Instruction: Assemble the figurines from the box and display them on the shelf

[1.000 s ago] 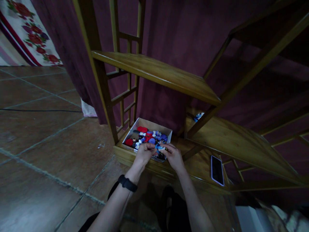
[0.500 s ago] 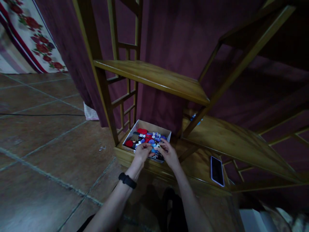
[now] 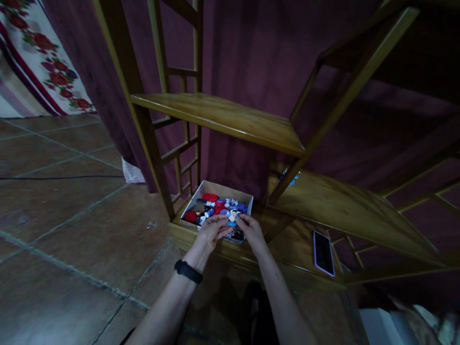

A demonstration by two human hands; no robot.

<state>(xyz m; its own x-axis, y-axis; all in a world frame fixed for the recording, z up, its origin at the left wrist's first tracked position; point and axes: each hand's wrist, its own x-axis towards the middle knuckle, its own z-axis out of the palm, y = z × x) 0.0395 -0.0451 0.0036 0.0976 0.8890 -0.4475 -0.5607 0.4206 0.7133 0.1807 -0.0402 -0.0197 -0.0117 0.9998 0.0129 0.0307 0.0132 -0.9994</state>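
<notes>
Between my two hands is a small toy figurine (image 3: 232, 217), pale on top with a blue base. My left hand (image 3: 213, 229) pinches it from the left. On its other side, the fingers of my right hand (image 3: 250, 228) are closed on it. Just below and behind the figurine is an open cardboard box (image 3: 230, 189), which holds several more figurines and round pieces in red, purple, white and black. My hands hide the box's near side in part.
The box stands on the low board of a wooden shelf unit (image 3: 215, 117). A phone (image 3: 324, 254) lies on that board to the right. Another small blue figurine (image 3: 290, 176) stands on the middle right shelf (image 3: 334, 201). A purple curtain (image 3: 247, 62) hangs behind.
The figurine now shows more plainly between my hands, its pale top up and blue base down. My fingers have shifted around it. The view has tilted slightly.
</notes>
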